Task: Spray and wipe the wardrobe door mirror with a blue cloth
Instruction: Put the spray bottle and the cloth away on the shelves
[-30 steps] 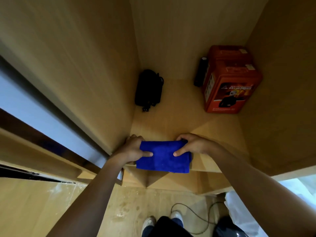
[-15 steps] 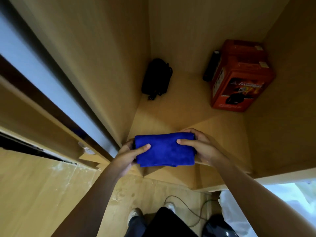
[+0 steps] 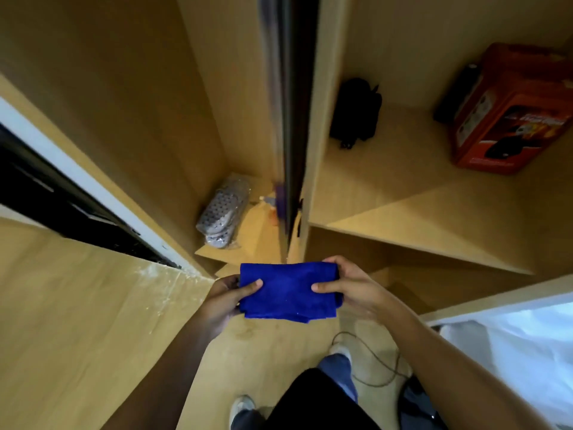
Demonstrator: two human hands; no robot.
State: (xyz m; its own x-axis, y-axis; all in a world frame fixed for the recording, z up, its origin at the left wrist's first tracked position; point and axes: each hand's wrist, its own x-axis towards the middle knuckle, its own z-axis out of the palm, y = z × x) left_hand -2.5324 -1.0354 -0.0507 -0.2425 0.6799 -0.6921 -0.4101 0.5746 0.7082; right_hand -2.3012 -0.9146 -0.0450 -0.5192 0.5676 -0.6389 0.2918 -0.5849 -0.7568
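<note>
Now both hands pinching blue cloth (image 3: 288,291), clear of shelf edge (image 3: 418,249)

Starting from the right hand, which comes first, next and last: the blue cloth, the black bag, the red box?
1. Blue cloth: held in the right hand.
2. Black bag: on the shelf, upper middle.
3. Red box: far right corner of that shelf.

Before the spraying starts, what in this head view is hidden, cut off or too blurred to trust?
- Mirror surface: not identifiable; the dark sliding door edge is motion-blurred.
- Spray bottle: a small blurred shape behind that door, unconfirmed.
- Red printed box: cut off by the right frame edge, print unreadable.
- Left hand and right hand: fingers hidden under the folded blue cloth.
- Black pouch: too dark to identify.
</note>
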